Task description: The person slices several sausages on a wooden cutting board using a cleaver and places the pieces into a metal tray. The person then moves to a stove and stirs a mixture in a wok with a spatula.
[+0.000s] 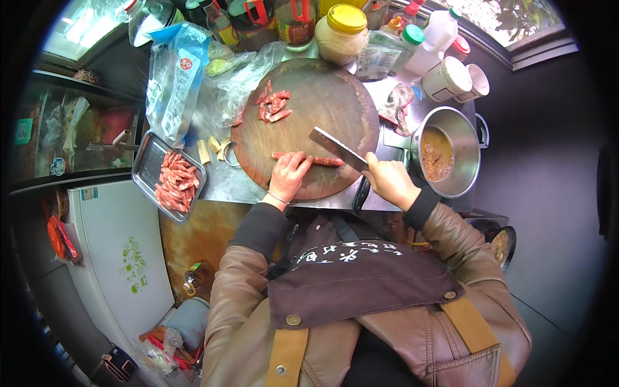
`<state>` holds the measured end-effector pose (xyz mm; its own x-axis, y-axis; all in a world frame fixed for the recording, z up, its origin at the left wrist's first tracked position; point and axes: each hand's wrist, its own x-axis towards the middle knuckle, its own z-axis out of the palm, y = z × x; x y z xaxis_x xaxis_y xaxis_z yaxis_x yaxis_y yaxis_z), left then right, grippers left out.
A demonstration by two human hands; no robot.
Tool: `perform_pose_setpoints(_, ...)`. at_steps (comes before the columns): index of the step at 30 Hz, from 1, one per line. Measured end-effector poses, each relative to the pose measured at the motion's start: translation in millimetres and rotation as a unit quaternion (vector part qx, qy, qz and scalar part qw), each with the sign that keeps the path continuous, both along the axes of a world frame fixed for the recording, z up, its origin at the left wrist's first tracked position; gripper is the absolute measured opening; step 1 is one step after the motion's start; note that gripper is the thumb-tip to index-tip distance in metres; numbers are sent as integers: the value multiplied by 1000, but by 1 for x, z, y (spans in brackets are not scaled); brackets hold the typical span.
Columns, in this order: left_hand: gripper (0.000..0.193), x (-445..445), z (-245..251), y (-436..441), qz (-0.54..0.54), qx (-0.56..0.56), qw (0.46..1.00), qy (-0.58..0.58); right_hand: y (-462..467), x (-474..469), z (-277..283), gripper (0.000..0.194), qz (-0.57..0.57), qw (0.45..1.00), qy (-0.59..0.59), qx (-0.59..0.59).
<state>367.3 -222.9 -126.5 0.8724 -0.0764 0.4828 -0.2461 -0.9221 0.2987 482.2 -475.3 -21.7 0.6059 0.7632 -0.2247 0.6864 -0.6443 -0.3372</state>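
A long dried sausage (327, 161) lies across the near part of a round wooden chopping board (319, 113). My left hand (289, 175) presses on the sausage, fingers bent over it near its left end. My right hand (390, 180) grips a cleaver (338, 148), whose blade is raised at a slant by the sausage's right end; whether it touches cannot be told. Several cut sausage pieces (275, 105) lie at the board's upper left. More slices (177, 181) are heaped in a metal tray (145, 167) left of the board.
A steel pot (445, 113) with liquid stands at the right. A black-handled tool (361, 194) lies at the counter's near edge. A crumpled cloth (398, 106) is right of the board. Plastic bags (242, 92), a yellow-lidded jar (342, 36) and bottles crowd the far side.
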Motion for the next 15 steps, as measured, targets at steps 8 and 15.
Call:
perform_pose_setpoints(8,22,3,-11,3,-6,-61,998,-8,29,22,30,20,128,987,6,-101)
perform_pose_setpoints(15,22,8,-14,4,-6,-106,994,26,49,33,13,24,126,988,10,-93)
